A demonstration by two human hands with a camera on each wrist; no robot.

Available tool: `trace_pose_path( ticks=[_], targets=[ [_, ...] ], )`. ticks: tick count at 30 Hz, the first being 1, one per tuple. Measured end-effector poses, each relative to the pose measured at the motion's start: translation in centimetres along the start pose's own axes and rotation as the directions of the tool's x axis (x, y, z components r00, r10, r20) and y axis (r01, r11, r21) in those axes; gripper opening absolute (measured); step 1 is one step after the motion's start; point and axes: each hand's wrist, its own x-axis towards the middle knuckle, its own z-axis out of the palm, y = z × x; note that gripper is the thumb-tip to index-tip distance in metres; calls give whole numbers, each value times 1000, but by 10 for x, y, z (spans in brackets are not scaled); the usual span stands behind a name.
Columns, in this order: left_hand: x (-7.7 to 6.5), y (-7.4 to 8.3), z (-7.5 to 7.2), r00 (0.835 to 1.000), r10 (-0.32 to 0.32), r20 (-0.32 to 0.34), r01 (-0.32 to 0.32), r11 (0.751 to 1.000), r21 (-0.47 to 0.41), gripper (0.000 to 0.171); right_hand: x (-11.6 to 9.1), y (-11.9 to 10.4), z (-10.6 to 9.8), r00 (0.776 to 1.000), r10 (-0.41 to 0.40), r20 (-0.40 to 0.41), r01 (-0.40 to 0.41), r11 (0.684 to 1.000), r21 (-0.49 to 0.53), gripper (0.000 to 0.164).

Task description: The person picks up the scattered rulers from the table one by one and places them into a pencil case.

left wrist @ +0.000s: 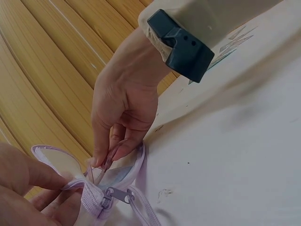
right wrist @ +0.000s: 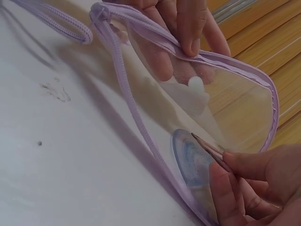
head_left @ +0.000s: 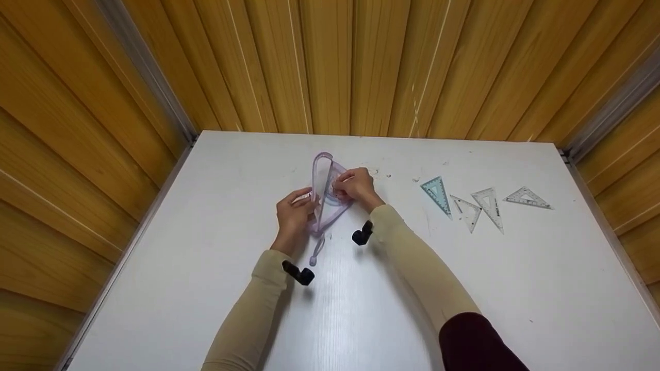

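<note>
A see-through mesh zip pouch (head_left: 323, 180) with lilac edging stands unzipped on the white table. My left hand (head_left: 295, 211) pinches the pouch's edge between thumb and fingers, as the right wrist view shows. At the pouch's opening, my right hand (head_left: 356, 186) pinches a thin, pinkish see-through plastic piece (right wrist: 210, 149); it is seen nearly edge-on, so its full shape is hidden. Inside the pouch lies a blue see-through protractor (right wrist: 189, 157) with a rounded edge. The zip's slider (left wrist: 120, 194) and a lilac cord loop (head_left: 318, 248) hang at the near end.
On the right of the white table (head_left: 515, 288) lie a blue set square (head_left: 437, 196) and several clear ones, among them one at the far right (head_left: 527, 198). Wood-patterned panels (head_left: 330, 67) rise behind the table and at both sides.
</note>
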Motion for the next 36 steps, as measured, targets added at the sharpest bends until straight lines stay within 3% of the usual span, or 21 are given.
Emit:
trace_pose_path(
  ticks=[9,19,36],
  targets=[
    [0,0,-2,1000,13,23,-12,1000,-22,34,1,5,4,999,-43,-19,43,999,-22,13],
    [1,-1,-1,1000,-3,9,3,999,-33,34,2,6,6,997,-75,-26,71,990,-120,13],
    [0,-2,-1,1000,-7,8,8,999,-42,33,-1,5,5,995,-96,-3,95,985,-145,16]
  ],
)
